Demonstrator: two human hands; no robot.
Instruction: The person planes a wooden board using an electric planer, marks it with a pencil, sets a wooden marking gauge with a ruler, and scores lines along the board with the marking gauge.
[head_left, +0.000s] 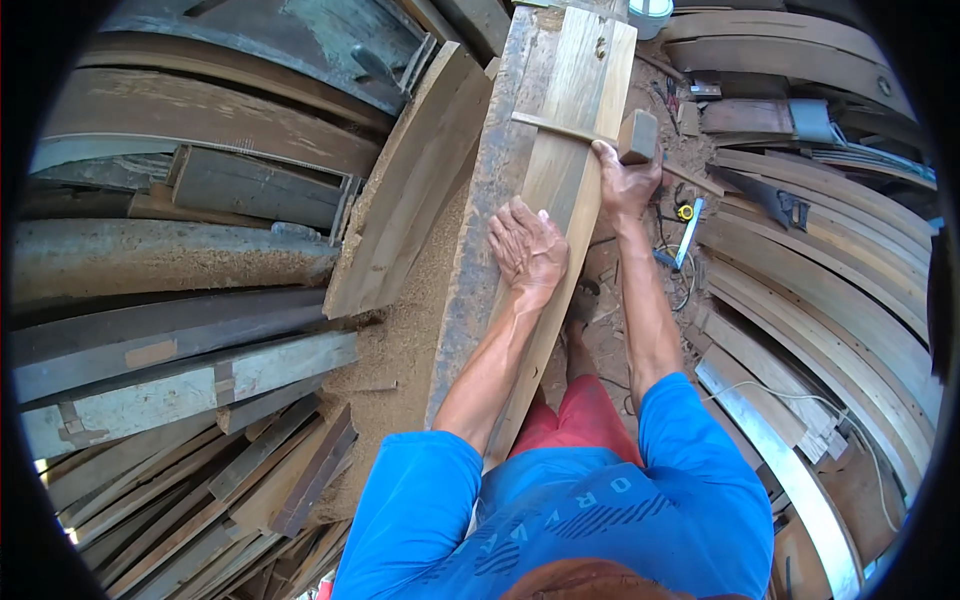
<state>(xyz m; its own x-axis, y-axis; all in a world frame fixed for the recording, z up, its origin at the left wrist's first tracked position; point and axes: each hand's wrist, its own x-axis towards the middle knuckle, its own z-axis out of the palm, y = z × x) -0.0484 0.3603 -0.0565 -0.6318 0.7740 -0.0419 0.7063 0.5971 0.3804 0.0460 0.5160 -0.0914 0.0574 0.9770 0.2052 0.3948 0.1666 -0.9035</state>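
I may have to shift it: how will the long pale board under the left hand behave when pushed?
The board is probably stiff, given its thick visible edge. It may be fairly heavy, being long timber. Lying flat on the worn bench, it should likely slide rather than roll.

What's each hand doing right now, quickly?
Left hand: open, palm down on the long pale wooden plank.
Right hand: closed, holding the brown wooden block-and-stick tool.

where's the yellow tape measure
In the head view, the yellow tape measure lies on the floor, right of the right hand, beside the blue-handled square.
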